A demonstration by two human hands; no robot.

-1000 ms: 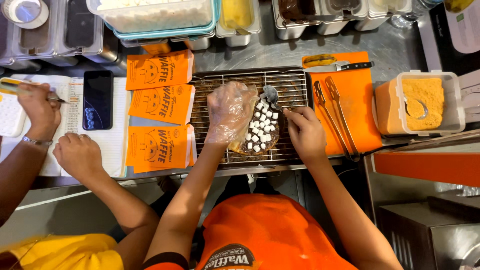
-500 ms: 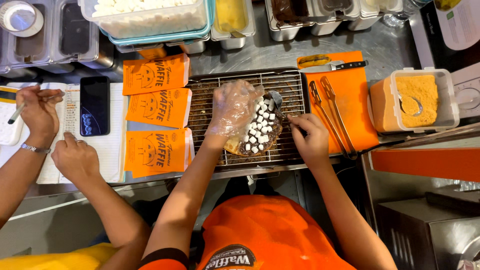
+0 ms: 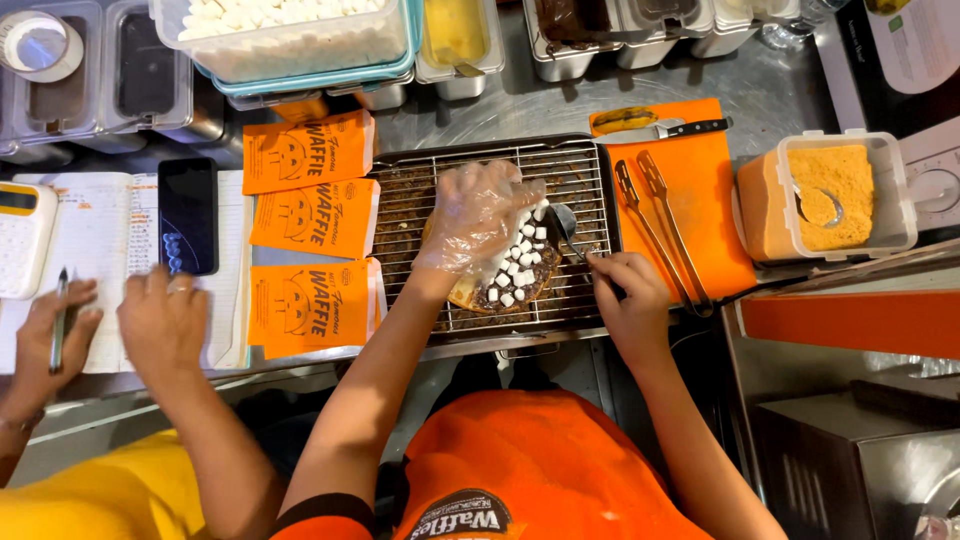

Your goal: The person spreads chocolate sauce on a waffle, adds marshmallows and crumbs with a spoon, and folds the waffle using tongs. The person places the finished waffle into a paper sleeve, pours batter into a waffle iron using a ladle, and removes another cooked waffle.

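My left hand (image 3: 478, 220), in a clear plastic glove, rests on a chocolate-covered waffle (image 3: 508, 285) topped with small white marshmallows. The waffle lies on a wire rack (image 3: 580, 170) over a dark tray. My right hand (image 3: 630, 295) is bare and grips the handle of a metal spoon (image 3: 562, 222), whose bowl sits at the waffle's right edge.
Orange paper sleeves (image 3: 312, 220) lie left of the rack. Metal tongs (image 3: 665, 225) and a knife (image 3: 670, 128) rest on an orange board. A tub of orange crumbs (image 3: 840, 195) stands right, a marshmallow tub (image 3: 290, 30) at back. Another person's hands (image 3: 160, 320) with a pen, notebook and phone (image 3: 187, 215) are at left.
My gloved left hand shifted slightly over the waffle and my right hand slid down the spoon handle. The other person's hands dropped lower onto the notebook.
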